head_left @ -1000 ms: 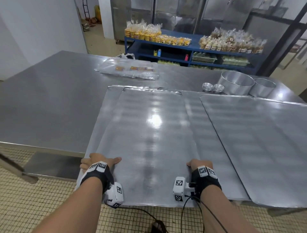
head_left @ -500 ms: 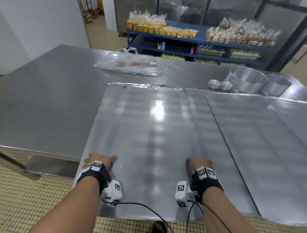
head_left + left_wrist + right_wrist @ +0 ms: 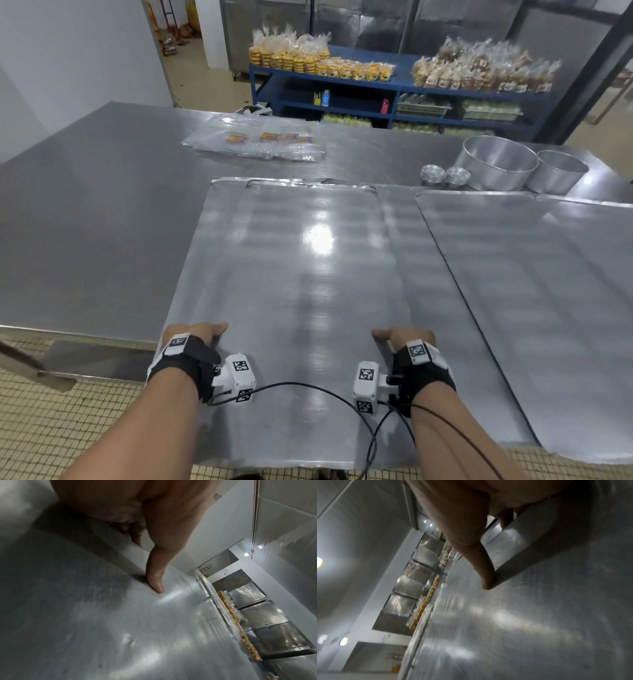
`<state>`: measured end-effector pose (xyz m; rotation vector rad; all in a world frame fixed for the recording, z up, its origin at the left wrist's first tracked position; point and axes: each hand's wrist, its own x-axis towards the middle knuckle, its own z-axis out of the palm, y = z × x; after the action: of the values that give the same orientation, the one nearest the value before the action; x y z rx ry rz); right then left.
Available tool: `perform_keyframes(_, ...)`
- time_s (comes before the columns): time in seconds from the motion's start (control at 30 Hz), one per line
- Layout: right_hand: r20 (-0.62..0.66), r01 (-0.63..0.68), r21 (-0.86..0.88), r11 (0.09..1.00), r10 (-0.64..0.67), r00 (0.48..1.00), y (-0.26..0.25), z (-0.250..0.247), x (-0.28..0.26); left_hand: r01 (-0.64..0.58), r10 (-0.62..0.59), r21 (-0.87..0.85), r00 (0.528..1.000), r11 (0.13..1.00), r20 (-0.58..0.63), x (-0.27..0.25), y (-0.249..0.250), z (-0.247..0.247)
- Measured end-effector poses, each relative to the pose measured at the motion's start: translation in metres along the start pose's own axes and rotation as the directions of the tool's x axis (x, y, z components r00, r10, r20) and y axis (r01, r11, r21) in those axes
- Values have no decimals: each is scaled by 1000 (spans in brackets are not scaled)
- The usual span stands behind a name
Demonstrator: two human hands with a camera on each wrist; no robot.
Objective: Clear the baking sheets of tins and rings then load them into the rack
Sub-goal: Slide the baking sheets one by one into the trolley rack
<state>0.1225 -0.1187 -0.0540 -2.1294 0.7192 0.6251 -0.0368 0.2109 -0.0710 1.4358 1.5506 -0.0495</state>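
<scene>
Fingers of left hand [image 3: 191, 337] and right hand [image 3: 404, 337] hidden under baking sheet [image 3: 308, 274]; sheet at right [image 3: 548, 291] cropped by frame edge.

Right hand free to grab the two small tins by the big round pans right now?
Probably not. The right hand is busy with a grip on the top baking sheet, and the small tins sit at the sheet's far end. Nothing blocks the path, though.

A commercial bakery kitchen: a broad stainless-steel worktop [image 3: 85, 212], blue metal shelves [image 3: 394, 89] stacked with bagged baked goods [image 3: 479, 72], tall steel refrigerator doors [image 3: 359, 24], small-tiled floor [image 3: 51, 428].
</scene>
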Motion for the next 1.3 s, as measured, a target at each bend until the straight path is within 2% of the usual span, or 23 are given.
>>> perform_keyframes(0.1, 9, 12, 52, 999, -13, 1000, -3, -7, -15, -26, 26, 4, 998, 1000, -51, 7, 5, -3)
perform_keyframes(0.23, -14, 11, 68, 998, -10, 1000, -4, -6, -40, -52, 51, -27, 998, 998, -21, 2, 22, -20)
perform_keyframes(0.4, -56, 6, 205, 979, 5, 998, 8, 8, -72, -172, 171, 15, 985, 985, 34, 13, 37, -42)
perform_keyframes(0.57, -114, -7, 420, 908, 60, 992, 32, 13, -100, -298, 295, 46, 953, 953, 75, 3, 57, -49)
perform_keyframes(0.77, -199, -79, 566, 821, 229, 953, 57, -6, -133, -414, 388, 77, 893, 907, 229, -19, 84, -31)
perform_keyframes(0.97, -267, -47, 714, 698, 333, 904, 91, -39, -166, -529, 448, 146, 812, 836, 375, -60, 104, 9)
perform_keyframes(1.2, -320, -28, 818, 574, 496, 807, 142, -87, -198, -636, 462, 173, 696, 752, 549, -128, 108, 83)
perform_keyframes(1.3, -343, 0, 849, 528, 550, 761, 168, -108, -208, -657, 441, 183, 661, 731, 607, -159, 100, 116)
